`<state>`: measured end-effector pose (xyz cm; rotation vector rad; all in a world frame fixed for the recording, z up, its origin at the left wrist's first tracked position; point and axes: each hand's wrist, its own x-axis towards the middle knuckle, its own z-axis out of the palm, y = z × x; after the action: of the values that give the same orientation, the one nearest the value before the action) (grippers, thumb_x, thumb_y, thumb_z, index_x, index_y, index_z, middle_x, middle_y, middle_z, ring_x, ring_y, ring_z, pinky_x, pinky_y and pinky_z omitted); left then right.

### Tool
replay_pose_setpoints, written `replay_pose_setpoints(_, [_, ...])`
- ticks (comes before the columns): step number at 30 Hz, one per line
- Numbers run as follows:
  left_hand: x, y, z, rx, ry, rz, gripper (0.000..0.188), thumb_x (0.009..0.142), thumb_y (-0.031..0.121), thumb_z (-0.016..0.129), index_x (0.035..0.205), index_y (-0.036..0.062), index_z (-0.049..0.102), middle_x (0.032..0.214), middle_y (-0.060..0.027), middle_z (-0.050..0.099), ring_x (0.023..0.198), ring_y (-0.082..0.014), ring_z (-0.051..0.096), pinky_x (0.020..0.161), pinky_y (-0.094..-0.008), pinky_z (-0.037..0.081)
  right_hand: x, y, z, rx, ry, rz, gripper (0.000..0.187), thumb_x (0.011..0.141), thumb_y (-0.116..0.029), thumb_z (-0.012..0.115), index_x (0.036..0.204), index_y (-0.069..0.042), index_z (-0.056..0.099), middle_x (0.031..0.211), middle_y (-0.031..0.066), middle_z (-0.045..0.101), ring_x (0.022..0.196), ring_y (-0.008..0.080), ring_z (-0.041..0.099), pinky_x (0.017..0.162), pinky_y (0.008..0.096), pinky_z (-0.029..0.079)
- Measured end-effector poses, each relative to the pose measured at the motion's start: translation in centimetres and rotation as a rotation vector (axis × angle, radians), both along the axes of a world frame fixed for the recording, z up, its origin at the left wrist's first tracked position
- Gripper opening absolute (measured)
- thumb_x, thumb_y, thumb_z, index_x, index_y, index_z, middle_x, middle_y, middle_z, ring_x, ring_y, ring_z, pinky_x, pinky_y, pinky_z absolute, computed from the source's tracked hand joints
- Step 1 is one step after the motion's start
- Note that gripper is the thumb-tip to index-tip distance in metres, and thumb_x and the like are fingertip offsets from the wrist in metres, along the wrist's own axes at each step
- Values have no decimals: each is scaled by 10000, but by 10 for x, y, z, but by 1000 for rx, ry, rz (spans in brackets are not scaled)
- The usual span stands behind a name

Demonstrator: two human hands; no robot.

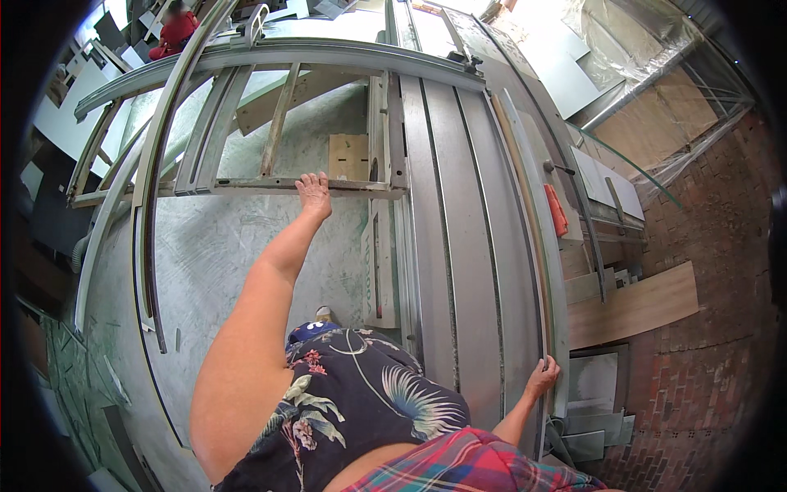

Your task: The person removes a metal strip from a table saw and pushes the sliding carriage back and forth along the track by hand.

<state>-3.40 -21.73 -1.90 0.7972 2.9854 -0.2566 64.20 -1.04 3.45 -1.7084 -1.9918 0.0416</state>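
My left hand (314, 195) reaches forward and lies on the front bar (254, 185) of an open metal side frame, fingers stretched over the bar. At the right, my right hand (542, 377) has its fingers closed on the near part of a long, thin wood-coloured strip (525, 238). That strip lies lengthwise along the right side of a grooved metal machine table (471, 246). Just right of the strip runs a pale, long edge (548, 271). The undersides of my right fingers are hidden.
A long metal fence (287, 54) crosses the frame's far side. Long curved-looking strips (156, 156) stand at the left. A red part (556, 211) and a wooden board (635, 303) sit right of the table. A person in red (174, 31) is far left.
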Motion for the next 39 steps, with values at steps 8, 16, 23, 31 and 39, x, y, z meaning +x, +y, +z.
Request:
replay_pose_setpoints(8, [1, 1, 2, -9, -15, -1, 692, 774, 198, 574, 1383, 83, 266, 1351, -178, 341, 1270, -377, 280, 1020, -526, 241, -25, -2, -19, -23, -78, -10, 235, 770, -97, 651, 1003, -66, 640, 964, 136, 572, 936, 320, 538, 830, 415, 429])
replay_pose_setpoints(16, [-2, 0, -4, 17, -22, -10, 723, 761, 192, 582, 1392, 83, 248, 1356, -180, 332, 1285, -383, 262, 1037, -533, 222, -20, 3, -31, 47, -130, -35, 253, 744, -105, 685, 993, -82, 646, 960, 113, 583, 931, 296, 547, 821, 403, 429])
replay_pose_setpoints(23, [-4, 2, -4, 32, -43, -4, 772, 734, 199, 610, 1396, 75, 233, 1360, -185, 329, 1291, -381, 260, 1046, -537, 214, -23, -4, -28, 70, -135, -61, 254, 748, -122, 685, 996, -91, 645, 966, 107, 581, 936, 299, 542, 822, 408, 427])
replay_pose_setpoints(31, [0, 2, 2, 31, -45, -2, 784, 726, 193, 623, 1395, 73, 232, 1352, -176, 340, 1285, -374, 274, 1043, -527, 232, -23, -13, -20, 103, -119, -32, 240, 753, -107, 672, 990, -85, 645, 955, 107, 574, 930, 297, 540, 823, 408, 425])
replay_pose_setpoints(39, [1, 2, 2, 53, -39, -33, 762, 708, 172, 623, 1380, 74, 276, 1315, -174, 387, 1260, -366, 304, 1016, -518, 258, -19, -24, -34, 99, -52, -74, 255, 760, -131, 663, 1012, -96, 658, 962, 133, 578, 942, 311, 542, 835, 415, 432])
